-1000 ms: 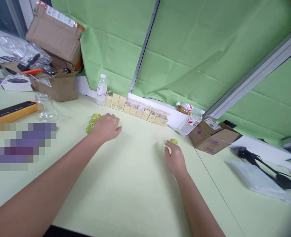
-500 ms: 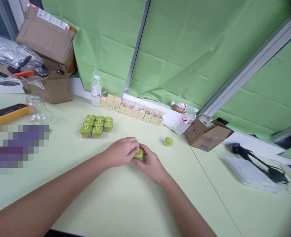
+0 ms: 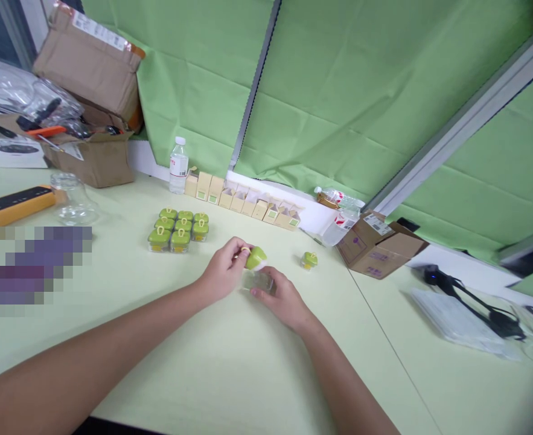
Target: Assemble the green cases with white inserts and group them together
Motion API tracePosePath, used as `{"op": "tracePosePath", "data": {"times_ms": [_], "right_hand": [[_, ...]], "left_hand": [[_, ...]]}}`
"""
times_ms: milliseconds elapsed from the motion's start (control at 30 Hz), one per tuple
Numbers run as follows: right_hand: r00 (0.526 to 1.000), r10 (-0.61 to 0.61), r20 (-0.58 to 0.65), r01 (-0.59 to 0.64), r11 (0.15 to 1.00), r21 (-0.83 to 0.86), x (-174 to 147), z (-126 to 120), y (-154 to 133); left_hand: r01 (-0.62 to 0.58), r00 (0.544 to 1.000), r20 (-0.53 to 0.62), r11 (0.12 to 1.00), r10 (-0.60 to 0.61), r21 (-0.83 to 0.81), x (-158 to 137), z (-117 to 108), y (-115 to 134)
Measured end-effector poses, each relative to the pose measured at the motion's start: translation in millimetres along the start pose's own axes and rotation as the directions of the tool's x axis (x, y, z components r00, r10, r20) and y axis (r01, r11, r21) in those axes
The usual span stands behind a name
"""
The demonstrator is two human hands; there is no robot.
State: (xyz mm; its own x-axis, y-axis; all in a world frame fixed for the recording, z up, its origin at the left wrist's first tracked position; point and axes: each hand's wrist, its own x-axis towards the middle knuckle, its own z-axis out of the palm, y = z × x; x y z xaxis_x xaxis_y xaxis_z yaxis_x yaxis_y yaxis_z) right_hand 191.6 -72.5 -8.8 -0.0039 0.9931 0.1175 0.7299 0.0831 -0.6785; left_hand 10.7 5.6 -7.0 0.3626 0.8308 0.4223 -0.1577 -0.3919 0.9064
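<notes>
Pinched in my left hand [image 3: 225,266] is a green lid [image 3: 256,258], held by its pale yellow loop and tilted so its light underside faces down to the right. Just below it, my right hand [image 3: 282,297] grips a small clear container [image 3: 258,280], whose top is uncovered. Lid and container are apart. To the left stands a cluster of several small clear containers with green lids [image 3: 180,225], each with a yellow loop. One more lidded container [image 3: 309,260] sits alone to the right of my hands.
Small open cardboard boxes [image 3: 248,202] line the wall beside an upright water bottle [image 3: 178,166]. Two bottles [image 3: 338,226] lie near a cardboard carton [image 3: 377,248] at right. A glass jar [image 3: 73,202], an orange-black power strip [image 3: 17,202] and a filled carton [image 3: 103,160] are at left.
The green lid has come off the container and risen with my left hand, tipping over. My right hand still holds the clear container at about the same place.
</notes>
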Motion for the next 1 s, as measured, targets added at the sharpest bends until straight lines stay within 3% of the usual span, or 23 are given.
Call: {"op": "tracePosePath", "data": {"times_ms": [133,333,467,600,733,900,1000], "right_hand": [[0.986,-0.051,-0.156,0.025,0.987,-0.162,2,2,12],[0.894,-0.209,-0.396,0.178,0.977,-0.115,-2,-3,-5],[0.912,-0.172,-0.372,0.215,0.973,0.077,-6,1,-20],[0.916,-0.07,-0.395,0.172,0.958,0.231,-4,7,-22],[0.939,0.007,-0.343,0.13,0.917,0.376,-1,6,-17],[0.914,-0.05,-0.403,0.155,0.96,0.232,-4,1,-18],[0.883,-0.152,-0.443,0.186,0.982,0.034,-6,0,-22]], "left_hand": [[0.245,0.963,-0.018,0.898,-0.27,-0.366,10,-3,-8],[0.357,0.929,0.061,0.834,-0.366,-0.421,3,3,-10],[0.382,0.923,0.144,0.816,-0.356,-0.434,-1,7,-6],[0.369,0.928,0.206,0.832,-0.31,-0.414,-2,9,-4],[0.317,0.936,0.274,0.864,-0.219,-0.391,-3,10,-3],[0.308,0.926,0.323,0.884,-0.193,-0.353,-2,5,-3],[0.187,0.944,0.305,0.964,-0.123,-0.19,-4,0,1]]}}
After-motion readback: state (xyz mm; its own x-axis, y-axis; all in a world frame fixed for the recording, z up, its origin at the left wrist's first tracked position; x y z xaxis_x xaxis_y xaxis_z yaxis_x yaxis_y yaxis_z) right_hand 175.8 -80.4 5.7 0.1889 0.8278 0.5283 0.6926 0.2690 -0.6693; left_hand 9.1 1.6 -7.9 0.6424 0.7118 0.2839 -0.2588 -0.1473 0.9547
